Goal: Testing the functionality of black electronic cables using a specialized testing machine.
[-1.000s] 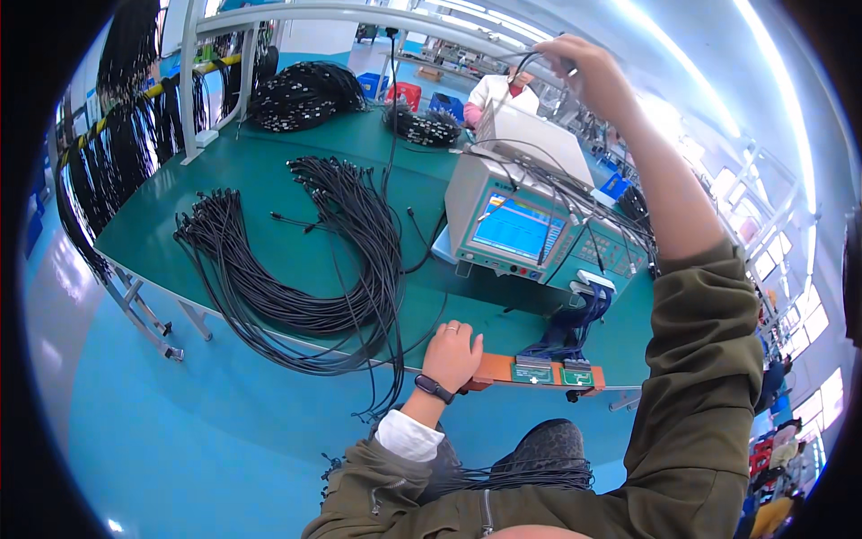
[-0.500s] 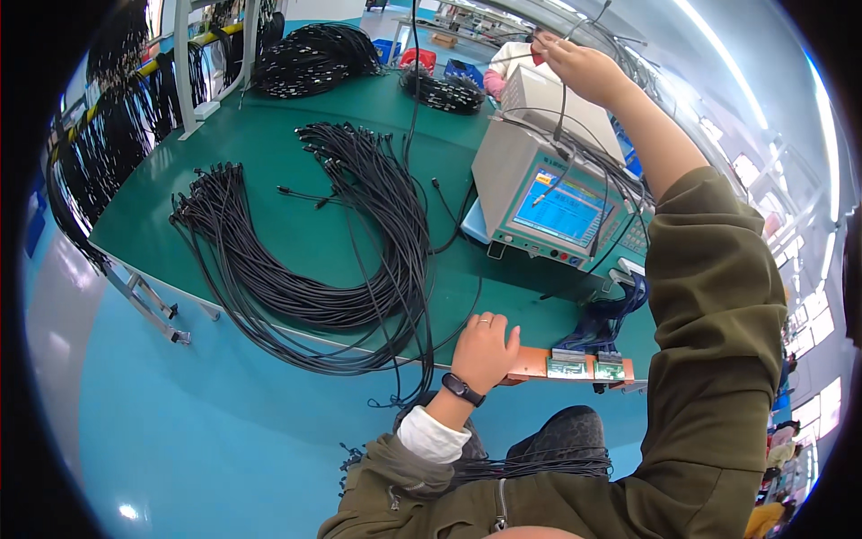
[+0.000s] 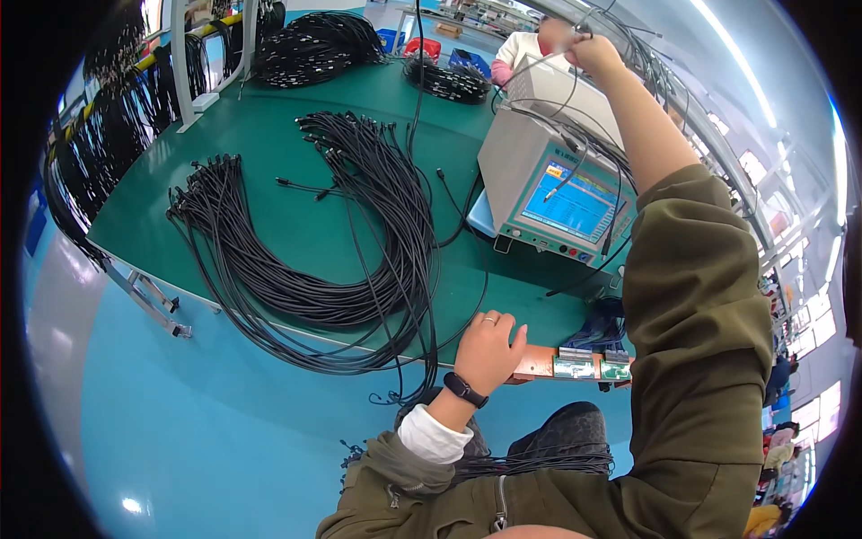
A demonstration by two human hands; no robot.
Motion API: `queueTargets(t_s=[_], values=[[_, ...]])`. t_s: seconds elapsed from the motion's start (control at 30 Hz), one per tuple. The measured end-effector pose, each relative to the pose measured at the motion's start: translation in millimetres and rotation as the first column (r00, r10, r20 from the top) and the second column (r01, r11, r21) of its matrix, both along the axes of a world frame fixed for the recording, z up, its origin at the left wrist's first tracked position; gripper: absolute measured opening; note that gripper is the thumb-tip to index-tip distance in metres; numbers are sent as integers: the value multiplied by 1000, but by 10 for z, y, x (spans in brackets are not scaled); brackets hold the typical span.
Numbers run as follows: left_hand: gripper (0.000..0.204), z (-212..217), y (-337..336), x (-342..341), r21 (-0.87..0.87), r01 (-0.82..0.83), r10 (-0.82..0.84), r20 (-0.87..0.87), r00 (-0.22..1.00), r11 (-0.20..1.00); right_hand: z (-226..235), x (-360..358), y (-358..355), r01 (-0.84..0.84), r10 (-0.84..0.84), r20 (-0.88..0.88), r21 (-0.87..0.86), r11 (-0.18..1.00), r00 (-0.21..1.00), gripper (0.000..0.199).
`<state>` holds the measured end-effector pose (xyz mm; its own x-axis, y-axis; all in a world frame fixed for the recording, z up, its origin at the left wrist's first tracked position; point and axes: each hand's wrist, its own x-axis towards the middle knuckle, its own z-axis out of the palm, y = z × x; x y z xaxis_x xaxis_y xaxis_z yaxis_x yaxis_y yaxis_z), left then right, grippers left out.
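Observation:
My left hand lies with curled fingers at the table's front edge, beside the left end of a copper-coloured strip. A thin black cable loops down toward it; what lies under its fingers is hidden. Two small green circuit boards sit on the strip, with dark blue ribbon wires behind them. Raised high at the upper right, my right hand has its fingertips pinched on a cable above a boxy test instrument with a lit blue screen.
A large U-shaped bundle of black cables covers the green table. More coiled cables lie at the back, and others hang from a rack at left. Cables lie across my lap. A person is behind the instrument.
My right hand has gone from stretched fingers to a pinch on a cable, and its forearm has shifted slightly left. My left hand stays in nearly the same place.

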<state>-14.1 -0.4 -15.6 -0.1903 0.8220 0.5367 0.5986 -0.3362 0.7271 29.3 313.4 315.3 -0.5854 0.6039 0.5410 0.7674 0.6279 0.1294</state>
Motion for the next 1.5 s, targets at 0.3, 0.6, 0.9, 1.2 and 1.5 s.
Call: queueTargets(t_s=[0.3,0.6,0.9,1.2,1.5], values=[[14,-37,-27,-70,-34,-12,14,46,999,999,-167,-198,424,-529,214,-971,240,814,-111,15],[13,-62,-6,-39,-9,23,-22,71,997,1000,-249,-49,518,-508,152,-977,208,836,-151,13],[12,4,4,-46,7,25,-25,95,995,1000,-244,24,487,-458,194,-971,238,857,-142,13],[12,39,-3,-45,-41,36,-30,131,991,999,-320,186,220,91,-100,44,177,980,994,19],[11,40,8,-37,-67,27,-18,132,991,997,-423,112,439,-50,69,-20,499,865,997,31]])
